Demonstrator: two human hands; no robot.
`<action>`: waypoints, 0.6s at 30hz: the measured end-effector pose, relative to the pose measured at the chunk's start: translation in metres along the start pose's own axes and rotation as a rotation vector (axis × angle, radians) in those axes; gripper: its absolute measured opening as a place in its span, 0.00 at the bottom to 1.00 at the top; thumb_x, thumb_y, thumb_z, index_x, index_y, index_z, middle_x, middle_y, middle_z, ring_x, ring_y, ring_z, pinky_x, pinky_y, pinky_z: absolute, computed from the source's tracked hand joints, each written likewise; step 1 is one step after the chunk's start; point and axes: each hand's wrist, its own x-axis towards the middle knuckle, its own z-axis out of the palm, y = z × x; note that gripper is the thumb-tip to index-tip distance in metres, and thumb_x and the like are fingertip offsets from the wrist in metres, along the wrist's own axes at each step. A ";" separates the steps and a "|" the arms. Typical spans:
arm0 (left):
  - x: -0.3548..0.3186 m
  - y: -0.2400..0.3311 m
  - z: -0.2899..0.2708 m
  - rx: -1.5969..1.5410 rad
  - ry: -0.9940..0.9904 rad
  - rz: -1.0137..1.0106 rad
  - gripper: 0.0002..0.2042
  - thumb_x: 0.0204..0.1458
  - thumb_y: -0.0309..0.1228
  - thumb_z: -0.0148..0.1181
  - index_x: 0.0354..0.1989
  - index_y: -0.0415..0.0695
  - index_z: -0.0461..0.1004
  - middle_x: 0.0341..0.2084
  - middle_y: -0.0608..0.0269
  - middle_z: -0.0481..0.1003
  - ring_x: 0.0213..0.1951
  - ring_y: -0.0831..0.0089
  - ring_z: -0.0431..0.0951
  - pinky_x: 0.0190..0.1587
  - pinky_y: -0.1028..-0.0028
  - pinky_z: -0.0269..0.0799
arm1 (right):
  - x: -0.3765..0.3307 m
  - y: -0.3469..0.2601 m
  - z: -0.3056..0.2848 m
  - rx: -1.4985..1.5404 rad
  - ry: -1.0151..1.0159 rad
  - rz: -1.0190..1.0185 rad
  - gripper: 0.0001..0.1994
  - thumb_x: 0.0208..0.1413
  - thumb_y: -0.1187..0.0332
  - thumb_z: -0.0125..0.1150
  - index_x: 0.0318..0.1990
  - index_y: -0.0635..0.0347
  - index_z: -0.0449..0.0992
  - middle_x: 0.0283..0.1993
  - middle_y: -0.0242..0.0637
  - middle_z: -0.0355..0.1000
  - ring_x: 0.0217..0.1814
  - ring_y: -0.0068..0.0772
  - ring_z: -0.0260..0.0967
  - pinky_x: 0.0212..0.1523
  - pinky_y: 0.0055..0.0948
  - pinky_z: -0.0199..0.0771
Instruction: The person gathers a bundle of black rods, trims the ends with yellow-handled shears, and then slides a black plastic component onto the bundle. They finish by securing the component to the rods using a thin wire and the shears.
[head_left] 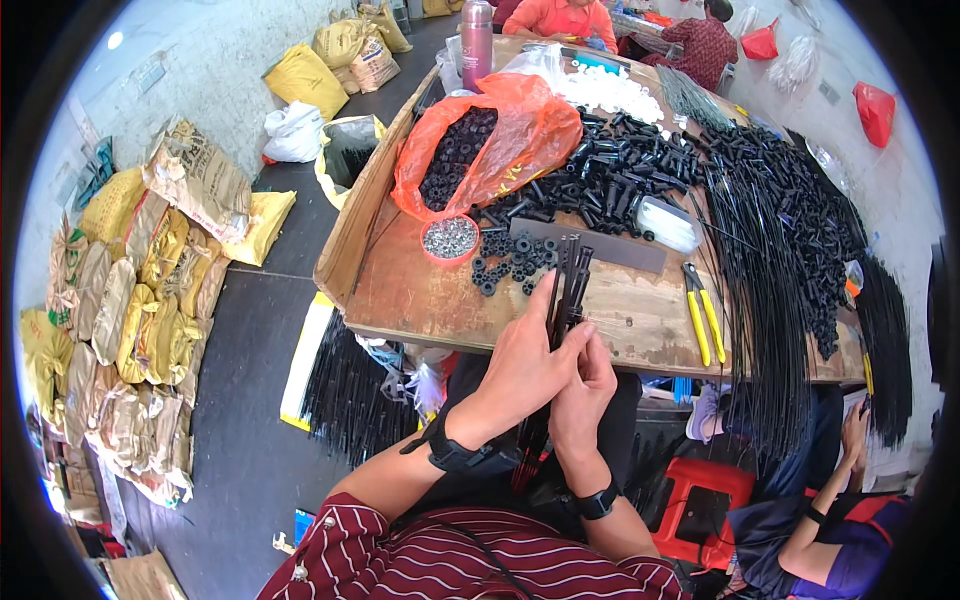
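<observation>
Both my hands are together in front of my body at the table's near edge. My left hand [525, 358] is closed round a bundle of thin black rods [570, 285], its index finger stretched up along them. The bundle's upper ends stand above my fingers; its lower lengths run down towards my lap. My right hand [585, 395] is closed against the same bundle just to the right, thumb and fingers pressed together; what lies between its fingertips is hidden. Small black rings [505, 262] lie scattered on the wooden table [420, 290] beyond my hands.
An orange bag [520, 130] of black rings, a bowl of small metal parts [450, 240], black tubes [610, 170], a flat grey bar [590, 245] and yellow-handled pliers [705, 315] lie on the table. Long black rods [750, 290] overhang its edge. A co-worker's arm [820, 520] is at right.
</observation>
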 end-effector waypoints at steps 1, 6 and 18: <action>0.001 0.000 -0.003 -0.016 -0.054 0.035 0.17 0.58 0.32 0.55 0.51 0.35 0.67 0.35 0.61 0.75 0.37 0.79 0.73 0.41 0.75 0.70 | 0.000 0.001 -0.002 -0.029 -0.007 -0.003 0.17 0.61 0.74 0.54 0.56 0.72 0.67 0.43 0.29 0.70 0.40 0.13 0.64 0.40 0.16 0.66; 0.007 -0.014 -0.010 -0.350 -0.142 0.000 0.10 0.61 0.31 0.51 0.40 0.35 0.72 0.27 0.64 0.75 0.30 0.83 0.71 0.32 0.77 0.69 | 0.002 -0.007 0.002 -0.018 -0.007 0.033 0.16 0.60 0.73 0.56 0.54 0.70 0.69 0.39 0.26 0.70 0.37 0.11 0.63 0.36 0.15 0.63; 0.012 -0.022 -0.028 -0.751 -0.357 -0.142 0.13 0.61 0.33 0.51 0.47 0.36 0.74 0.42 0.61 0.76 0.45 0.77 0.75 0.50 0.75 0.68 | 0.018 -0.015 -0.020 0.244 -0.314 0.294 0.05 0.58 0.74 0.58 0.41 0.63 0.74 0.37 0.26 0.74 0.36 0.11 0.67 0.39 0.14 0.66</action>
